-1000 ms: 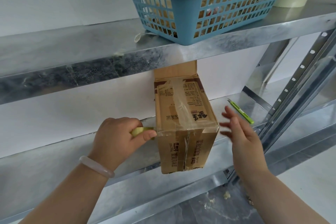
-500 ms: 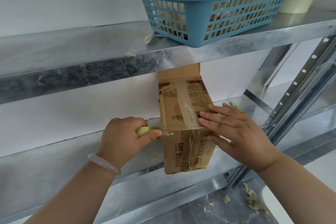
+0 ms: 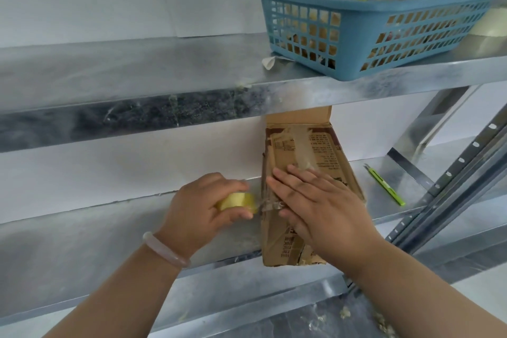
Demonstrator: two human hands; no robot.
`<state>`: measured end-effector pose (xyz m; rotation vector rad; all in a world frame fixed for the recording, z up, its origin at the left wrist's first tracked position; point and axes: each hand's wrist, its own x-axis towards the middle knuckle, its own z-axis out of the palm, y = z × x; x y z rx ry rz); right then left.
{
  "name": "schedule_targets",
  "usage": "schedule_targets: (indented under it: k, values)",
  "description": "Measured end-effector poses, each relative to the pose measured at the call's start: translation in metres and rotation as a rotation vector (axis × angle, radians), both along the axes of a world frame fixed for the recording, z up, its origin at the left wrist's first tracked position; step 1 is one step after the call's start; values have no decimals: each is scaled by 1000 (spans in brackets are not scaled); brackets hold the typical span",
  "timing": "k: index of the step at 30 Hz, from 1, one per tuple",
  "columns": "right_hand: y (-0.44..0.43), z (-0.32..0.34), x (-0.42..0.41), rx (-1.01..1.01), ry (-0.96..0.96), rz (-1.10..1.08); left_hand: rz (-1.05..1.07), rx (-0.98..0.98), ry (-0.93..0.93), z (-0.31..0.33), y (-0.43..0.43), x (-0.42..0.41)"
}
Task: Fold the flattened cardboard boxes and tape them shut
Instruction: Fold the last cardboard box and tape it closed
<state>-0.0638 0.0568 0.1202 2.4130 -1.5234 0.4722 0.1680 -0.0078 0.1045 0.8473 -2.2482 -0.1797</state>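
While the left hand (image 3: 204,211) is gripping a small yellowish tape roll (image 3: 238,202), fingers and thumb curled round it, just beside the left edge of the cardboard box (image 3: 310,151), the right hand (image 3: 315,206) is lying flat and open on the box's top face, fingers straight, pressing down near the front edge. A short clear tape strip (image 3: 270,204) is running from the roll to the box's near-left corner, close under the right fingertips. The box is standing folded up on the lower shelf (image 3: 82,241), its near end overhanging the shelf lip and one flap sticking up at the back. Wrinkled clear tape is already showing lengthwise along the top face. Judgement: folding of this box is done and the top seam is taped; a crosswise strip at the near end is going on now and is not yet cut from the roll. Cutting, smoothing and probably the raised back flap are remaining. A green utility knife (image 3: 384,184) is lying on the same shelf, right of the box, well apart from both hands. A blue basket (image 3: 384,44) is sitting on the upper shelf (image 3: 137,68). No flattened boxes are showing, so the number remaining cannot be told.
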Motion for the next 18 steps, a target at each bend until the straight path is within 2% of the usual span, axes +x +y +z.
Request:
schedule_targets:
  k: [4,9,11,12,15,16,18]
  values:
    - [1,-7,1,-33,-22,13,43,-166,-268,2,-5,3]
    - [-2,-9,0,-72,-27,23,194,54,-606,6,-14,-3]
    - [-3,-9,-1,-88,-35,21,159,122,-564,6,-16,-1]
    - [-2,-9,-2,-95,-39,14,126,179,-484,6,-17,1]
    - [-2,-9,-4,-113,-54,15,15,341,-69,1,-13,12]
    - [-2,-10,-4,-122,-61,19,-14,348,23,-3,-11,14]
    - [-3,-11,-5,-129,-66,23,-28,337,90,-8,-4,14]
